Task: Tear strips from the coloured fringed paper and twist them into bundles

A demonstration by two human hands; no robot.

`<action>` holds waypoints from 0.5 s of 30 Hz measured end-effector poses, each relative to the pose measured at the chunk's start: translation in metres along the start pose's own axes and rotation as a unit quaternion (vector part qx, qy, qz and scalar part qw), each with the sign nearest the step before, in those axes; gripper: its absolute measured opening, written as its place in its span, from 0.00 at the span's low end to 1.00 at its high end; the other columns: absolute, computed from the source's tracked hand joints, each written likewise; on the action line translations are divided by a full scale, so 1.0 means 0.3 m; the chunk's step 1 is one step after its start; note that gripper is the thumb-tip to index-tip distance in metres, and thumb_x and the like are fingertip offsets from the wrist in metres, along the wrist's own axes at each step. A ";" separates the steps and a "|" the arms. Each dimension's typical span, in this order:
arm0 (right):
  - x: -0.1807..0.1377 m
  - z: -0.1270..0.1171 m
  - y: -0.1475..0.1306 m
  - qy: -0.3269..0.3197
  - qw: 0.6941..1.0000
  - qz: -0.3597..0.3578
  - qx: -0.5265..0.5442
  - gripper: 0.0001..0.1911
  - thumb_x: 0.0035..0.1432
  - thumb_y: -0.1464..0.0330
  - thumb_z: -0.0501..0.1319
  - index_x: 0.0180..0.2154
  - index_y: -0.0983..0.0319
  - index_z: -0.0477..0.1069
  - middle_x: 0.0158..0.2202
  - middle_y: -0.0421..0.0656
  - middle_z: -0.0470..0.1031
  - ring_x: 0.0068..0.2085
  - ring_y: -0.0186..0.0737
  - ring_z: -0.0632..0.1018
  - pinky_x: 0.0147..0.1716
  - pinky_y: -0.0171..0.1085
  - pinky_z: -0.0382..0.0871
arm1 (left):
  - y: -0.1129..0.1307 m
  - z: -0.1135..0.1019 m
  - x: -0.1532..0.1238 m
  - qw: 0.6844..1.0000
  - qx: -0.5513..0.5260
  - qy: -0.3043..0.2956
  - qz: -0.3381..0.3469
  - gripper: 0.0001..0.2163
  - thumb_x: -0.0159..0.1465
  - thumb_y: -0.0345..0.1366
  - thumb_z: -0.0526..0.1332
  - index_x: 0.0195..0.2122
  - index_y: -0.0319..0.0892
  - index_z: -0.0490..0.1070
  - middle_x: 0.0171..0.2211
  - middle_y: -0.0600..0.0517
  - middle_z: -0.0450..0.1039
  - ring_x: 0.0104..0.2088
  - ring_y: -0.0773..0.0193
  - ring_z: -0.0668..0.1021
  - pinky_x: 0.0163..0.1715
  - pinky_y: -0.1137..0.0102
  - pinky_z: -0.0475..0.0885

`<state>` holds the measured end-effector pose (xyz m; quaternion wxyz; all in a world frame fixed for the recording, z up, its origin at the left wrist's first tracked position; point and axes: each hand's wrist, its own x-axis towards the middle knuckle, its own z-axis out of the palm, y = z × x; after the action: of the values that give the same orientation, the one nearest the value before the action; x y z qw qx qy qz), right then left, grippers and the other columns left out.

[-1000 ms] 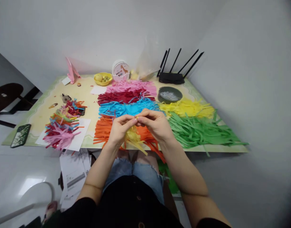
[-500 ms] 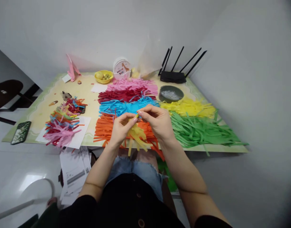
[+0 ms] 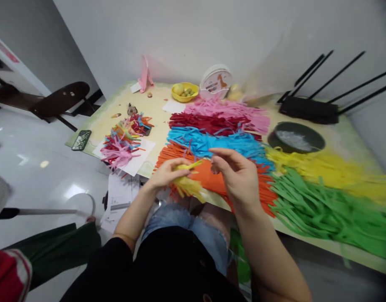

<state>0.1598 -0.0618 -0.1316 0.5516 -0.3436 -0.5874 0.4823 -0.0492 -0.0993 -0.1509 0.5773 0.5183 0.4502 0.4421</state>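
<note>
In the head view, my left hand (image 3: 170, 173) is closed on a yellow paper tassel (image 3: 189, 187), with its thin twisted end sticking out to the right past my fingertips. My right hand (image 3: 238, 174) is held apart from it, over the orange fringed paper (image 3: 208, 176). Its index finger and thumb are slightly parted, and I see nothing between them. Behind the hands lie blue (image 3: 218, 141), dark red (image 3: 208, 123) and pink fringed paper (image 3: 230, 111). Yellow (image 3: 331, 170) and green fringed paper (image 3: 331, 209) spread out to the right.
A pile of multicoloured tassels (image 3: 122, 147) rests on white paper at the left, near a phone (image 3: 81, 140). Toward the wall stand a yellow fruit bowl (image 3: 185, 97), a white tub (image 3: 215, 82), a dark round bowl (image 3: 296, 137) and a black router (image 3: 309, 110).
My view has swung left, so the table things appear farther right. My right hand has come away from the yellow tassel's twisted end, while my left hand keeps hold of it.
</note>
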 end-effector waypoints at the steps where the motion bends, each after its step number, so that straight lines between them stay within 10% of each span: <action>1: -0.010 -0.014 0.010 -0.004 1.000 0.010 0.005 0.12 0.59 0.61 0.69 0.44 0.57 0.80 0.31 0.38 0.76 0.26 0.31 0.72 0.28 0.33 0.68 | 0.008 -0.088 -0.056 0.994 0.104 0.044 -0.004 0.18 0.56 0.51 0.68 0.36 0.40 0.76 0.32 0.50 0.78 0.32 0.63 0.78 0.36 0.70 0.71; 3: -0.027 -0.051 0.034 0.015 0.999 0.031 0.018 0.13 0.60 0.61 0.68 0.46 0.55 0.79 0.31 0.38 0.76 0.26 0.30 0.72 0.28 0.32 0.69 | 0.032 -0.273 -0.181 0.930 0.304 0.206 0.002 0.14 0.60 0.47 0.64 0.38 0.42 0.77 0.38 0.48 0.80 0.39 0.57 0.79 0.44 0.63 0.72; 6: -0.042 -0.089 0.069 0.050 0.997 0.059 0.025 0.12 0.59 0.59 0.68 0.43 0.56 0.80 0.29 0.38 0.76 0.25 0.29 0.72 0.28 0.31 0.68 | 0.052 -0.488 -0.314 0.695 0.527 0.487 0.042 0.10 0.63 0.41 0.61 0.39 0.42 0.78 0.44 0.42 0.80 0.50 0.47 0.76 0.57 0.50 0.65; 8: -0.047 -0.094 0.087 0.052 0.996 0.069 0.027 0.12 0.58 0.59 0.69 0.42 0.57 0.80 0.29 0.38 0.76 0.25 0.29 0.71 0.28 0.32 0.68 | 0.022 -0.552 -0.324 0.622 0.590 0.510 0.063 0.11 0.65 0.39 0.60 0.43 0.42 0.79 0.50 0.43 0.79 0.59 0.45 0.72 0.64 0.45 0.56; 15: -0.106 -0.178 0.091 0.107 0.992 0.067 0.006 0.11 0.58 0.60 0.69 0.40 0.58 0.81 0.29 0.39 0.75 0.26 0.30 0.71 0.28 0.32 0.67 | -0.247 -0.596 -0.143 0.731 0.614 0.298 -0.032 0.13 0.66 0.36 0.57 0.43 0.46 0.81 0.58 0.44 0.76 0.62 0.48 0.71 0.63 0.48 0.62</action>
<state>0.2135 -0.0733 -0.1716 0.5796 -0.4281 -0.4979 0.4826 -0.2295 -0.1106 -0.2322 -0.0158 0.5868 0.7888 0.1822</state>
